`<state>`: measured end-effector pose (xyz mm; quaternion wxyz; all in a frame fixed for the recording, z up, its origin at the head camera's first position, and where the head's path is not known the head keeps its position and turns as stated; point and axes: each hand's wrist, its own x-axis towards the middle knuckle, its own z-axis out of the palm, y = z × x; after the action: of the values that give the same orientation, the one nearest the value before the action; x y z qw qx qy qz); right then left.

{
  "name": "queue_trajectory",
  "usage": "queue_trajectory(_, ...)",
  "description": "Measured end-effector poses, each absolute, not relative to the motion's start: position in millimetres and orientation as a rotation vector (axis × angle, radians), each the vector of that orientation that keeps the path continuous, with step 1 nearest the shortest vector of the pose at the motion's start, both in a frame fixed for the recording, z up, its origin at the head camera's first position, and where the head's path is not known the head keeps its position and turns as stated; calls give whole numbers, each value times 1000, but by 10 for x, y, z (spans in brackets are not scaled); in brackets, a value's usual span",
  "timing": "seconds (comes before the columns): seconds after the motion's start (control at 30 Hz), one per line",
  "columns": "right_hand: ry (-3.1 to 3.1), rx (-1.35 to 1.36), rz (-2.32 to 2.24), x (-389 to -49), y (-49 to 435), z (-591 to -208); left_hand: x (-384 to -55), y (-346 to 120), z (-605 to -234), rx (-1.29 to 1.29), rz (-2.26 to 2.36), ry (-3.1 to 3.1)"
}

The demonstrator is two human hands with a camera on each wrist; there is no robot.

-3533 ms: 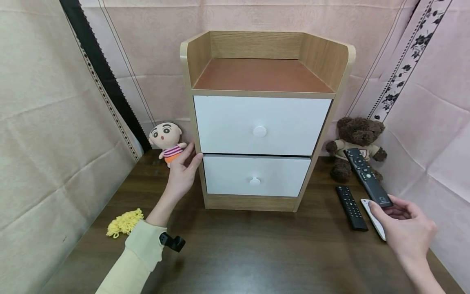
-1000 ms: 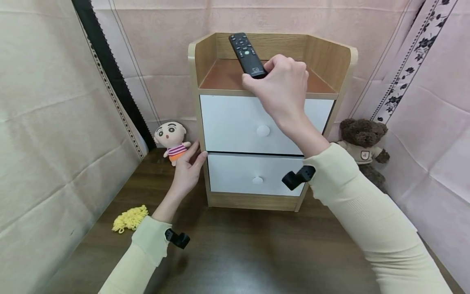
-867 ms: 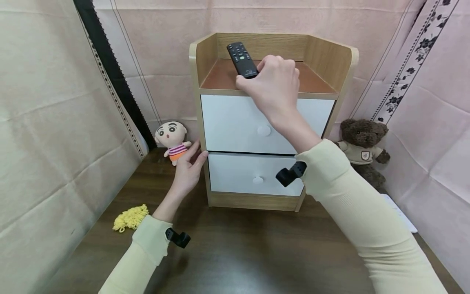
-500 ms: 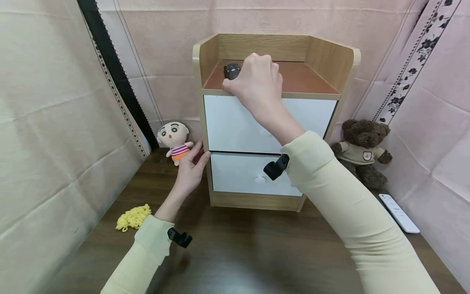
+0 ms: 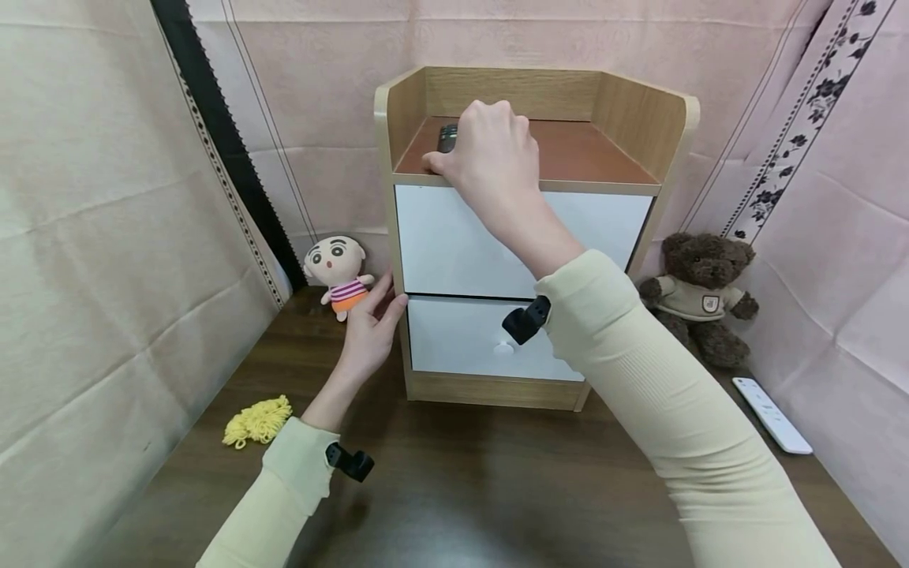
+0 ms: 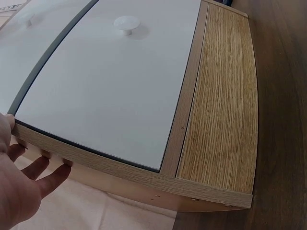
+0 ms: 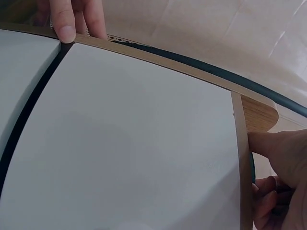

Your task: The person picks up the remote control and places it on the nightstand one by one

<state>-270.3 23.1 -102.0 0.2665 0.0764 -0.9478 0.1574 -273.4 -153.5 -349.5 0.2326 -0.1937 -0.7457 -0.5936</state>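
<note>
A small wooden cabinet [image 5: 490,388] with two white drawers stands on the table, its open top shelf [image 5: 568,150] lined in reddish brown. My right hand [image 5: 493,154] reaches onto the left part of this shelf and holds a black remote control [image 5: 447,138], mostly hidden behind the hand. In the right wrist view, the thumb of the right hand [image 7: 283,172] lies at the shelf's front edge and the other fingers curl below it. My left hand [image 5: 369,327] touches the cabinet's left side. Its thumb [image 6: 7,125] lies on the front edge, with the fingertips [image 6: 62,171] against the side panel.
A doll [image 5: 335,272] in a striped top sits left of the cabinet, behind my left hand. Yellow yarn [image 5: 258,422] lies near my left sleeve. At the right, a brown teddy bear [image 5: 703,296] sits behind a white remote control [image 5: 772,416]. My right sleeve crosses the table's right half.
My right hand has carried the black remote control from the table's right side up to the top shelf and lowered it there. My left hand has stayed at the cabinet's side.
</note>
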Motion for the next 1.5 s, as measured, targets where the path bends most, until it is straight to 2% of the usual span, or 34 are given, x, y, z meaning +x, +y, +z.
queue_trajectory(0.47,-2497,245,453,-2654,232,-1089,-2740,-1526,-3520,-532,-1624,-2042)
queue_trajectory(0.67,-2467,273,531,-2569,380,-1116,-2739,-1529,-3525,-517,-1638,-2060)
queue_trajectory(1.07,-2004,697,696,-2230,1355,-1693,-2724,-1533,-3486,-511,-1677,-2058)
queue_trajectory(1.3,-1992,692,592,-2009,1986,-1984,-2709,-1536,-3475,-472,-1708,-2090)
queue_trajectory(1.5,-2081,483,715,-1889,2451,-2305,-2720,-1549,-3473,-495,-1709,-2071)
